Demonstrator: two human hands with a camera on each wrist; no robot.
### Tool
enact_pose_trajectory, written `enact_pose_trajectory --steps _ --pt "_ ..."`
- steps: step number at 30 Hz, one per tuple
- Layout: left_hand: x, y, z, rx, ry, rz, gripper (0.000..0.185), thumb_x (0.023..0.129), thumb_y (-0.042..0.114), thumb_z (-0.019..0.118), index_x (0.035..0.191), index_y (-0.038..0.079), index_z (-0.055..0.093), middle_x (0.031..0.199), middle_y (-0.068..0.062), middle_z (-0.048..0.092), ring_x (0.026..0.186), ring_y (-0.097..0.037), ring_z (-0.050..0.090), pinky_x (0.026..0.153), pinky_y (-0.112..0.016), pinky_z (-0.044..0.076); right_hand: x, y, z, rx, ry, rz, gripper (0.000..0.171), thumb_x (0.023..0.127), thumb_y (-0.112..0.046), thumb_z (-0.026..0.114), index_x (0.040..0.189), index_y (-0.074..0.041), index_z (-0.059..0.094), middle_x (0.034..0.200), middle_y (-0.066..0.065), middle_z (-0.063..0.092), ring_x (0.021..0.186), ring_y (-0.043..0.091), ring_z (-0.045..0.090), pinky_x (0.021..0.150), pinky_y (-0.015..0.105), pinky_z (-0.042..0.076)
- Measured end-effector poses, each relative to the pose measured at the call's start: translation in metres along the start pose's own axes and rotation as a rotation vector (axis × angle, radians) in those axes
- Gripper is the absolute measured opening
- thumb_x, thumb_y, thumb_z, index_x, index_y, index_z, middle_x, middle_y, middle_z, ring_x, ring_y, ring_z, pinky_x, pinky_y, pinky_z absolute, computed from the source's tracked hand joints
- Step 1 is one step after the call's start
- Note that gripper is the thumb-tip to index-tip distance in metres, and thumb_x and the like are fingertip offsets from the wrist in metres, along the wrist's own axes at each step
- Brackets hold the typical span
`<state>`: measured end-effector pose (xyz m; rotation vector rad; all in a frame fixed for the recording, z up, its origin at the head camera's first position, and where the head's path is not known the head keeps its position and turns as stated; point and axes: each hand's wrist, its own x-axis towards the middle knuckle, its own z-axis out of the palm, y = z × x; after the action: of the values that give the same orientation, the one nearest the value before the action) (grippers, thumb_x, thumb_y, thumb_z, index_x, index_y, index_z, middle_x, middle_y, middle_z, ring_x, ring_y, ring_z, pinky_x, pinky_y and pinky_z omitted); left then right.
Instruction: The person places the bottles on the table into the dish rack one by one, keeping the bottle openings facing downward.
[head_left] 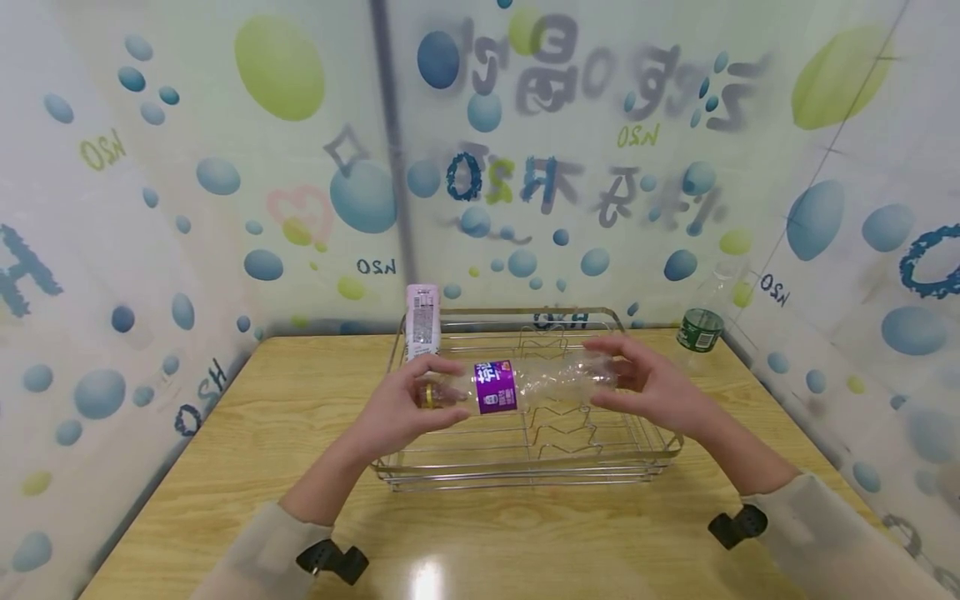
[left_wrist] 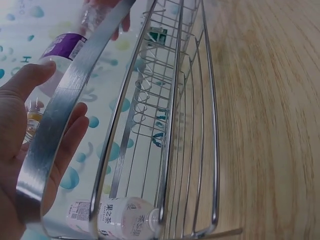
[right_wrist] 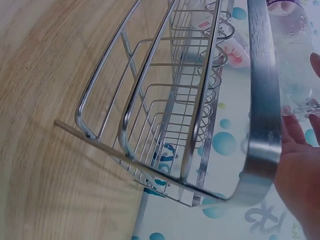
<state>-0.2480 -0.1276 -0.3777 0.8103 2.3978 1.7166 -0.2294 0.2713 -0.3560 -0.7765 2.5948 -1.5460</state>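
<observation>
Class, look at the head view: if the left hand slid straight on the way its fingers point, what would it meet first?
The left hand points right along the clear bottle it grips, so it would probably meet the purple label first, and further along the right hand. Depth is uncertain.

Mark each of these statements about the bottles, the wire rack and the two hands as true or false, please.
1. Both hands hold one clear bottle sideways above the wire rack. True.
2. The label on that bottle is green. False: it is purple.
3. The left hand is at the cap end. True.
4. The right hand rests flat on the table. False: it holds the bottle's other end.
5. A white bottle lies at the rack's far left corner. True.
</observation>
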Motion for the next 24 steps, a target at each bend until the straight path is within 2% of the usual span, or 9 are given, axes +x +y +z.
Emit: enact_pose_trajectory --steps 3,6,8,12,15,19,22,24 --pt "0.0 -0.001 0.0 -0.008 -0.006 0.003 0.053 0.094 0.013 0.088 0.142 0.013 0.065 0.146 -0.02 0.062 0.116 -0.041 0.076 0.074 -0.028 0.065 0.0 -0.001 0.002 0.071 -0.001 0.004 0.068 0.101 -0.011 0.08 0.161 -0.008 0.048 0.15 0.019 0.057 0.129 0.019 0.071 0.094 0.028 0.066" --pt "0.0 -0.001 0.0 -0.001 -0.003 0.003 0.053 0.094 0.013 0.088 0.142 0.013 0.064 0.146 -0.018 0.062 0.118 -0.041 0.074 0.077 -0.028 0.066 0.001 -0.002 0.003 0.105 0.012 0.002 0.066 0.101 -0.008 0.079 0.16 -0.008 0.049 0.148 0.019 0.058 0.127 0.015 0.072 0.095 0.027 0.066" --pt "0.001 -0.001 0.0 0.032 0.001 0.007 0.056 0.094 0.016 0.089 0.143 0.013 0.064 0.146 -0.016 0.064 0.121 -0.04 0.072 0.087 -0.031 0.065 0.002 -0.003 0.004 0.122 0.023 -0.002 0.065 0.101 -0.007 0.079 0.159 -0.01 0.05 0.148 0.019 0.059 0.126 0.013 0.071 0.095 0.027 0.066" --pt "0.005 0.004 0.0 0.17 0.009 0.035 0.067 0.091 0.025 0.092 0.15 0.015 0.061 0.149 -0.01 0.066 0.133 -0.035 0.068 0.113 -0.05 0.058 0.003 -0.005 0.005 0.13 0.038 -0.006 0.064 0.101 -0.006 0.079 0.159 -0.011 0.051 0.149 0.022 0.06 0.125 0.009 0.071 0.096 0.027 0.066" --pt "0.011 0.013 0.004 0.256 -0.007 0.077 0.074 0.088 0.028 0.095 0.153 0.017 0.061 0.152 -0.008 0.065 0.139 -0.035 0.065 0.122 -0.059 0.051 0.004 -0.006 0.006 0.116 0.04 -0.021 0.066 0.1 -0.005 0.079 0.16 -0.011 0.051 0.147 0.022 0.061 0.124 0.009 0.072 0.097 0.026 0.065" --pt "0.019 0.025 0.013 0.364 -0.059 0.137 0.075 0.088 0.028 0.095 0.155 0.017 0.062 0.151 -0.007 0.065 0.134 -0.032 0.066 0.115 -0.056 0.057 0.006 -0.006 0.009 0.103 0.041 -0.046 0.067 0.1 -0.004 0.079 0.161 -0.006 0.049 0.144 0.021 0.063 0.122 0.009 0.072 0.096 0.026 0.065" --pt "0.022 0.027 0.019 0.435 -0.08 0.153 0.075 0.09 0.028 0.094 0.156 0.018 0.061 0.152 -0.005 0.065 0.128 -0.026 0.066 0.104 -0.044 0.062 0.008 -0.007 0.011 0.097 0.046 -0.044 0.068 0.101 -0.006 0.079 0.161 -0.004 0.048 0.145 0.022 0.064 0.123 0.008 0.071 0.096 0.026 0.065" --pt "0.023 0.026 0.022 0.444 -0.08 0.148 0.074 0.09 0.025 0.093 0.157 0.018 0.06 0.153 -0.005 0.064 0.127 -0.023 0.065 0.099 -0.037 0.063 0.011 -0.01 0.011 0.092 0.051 -0.031 0.068 0.101 -0.008 0.08 0.162 -0.007 0.049 0.145 0.021 0.064 0.124 0.009 0.071 0.096 0.026 0.065"
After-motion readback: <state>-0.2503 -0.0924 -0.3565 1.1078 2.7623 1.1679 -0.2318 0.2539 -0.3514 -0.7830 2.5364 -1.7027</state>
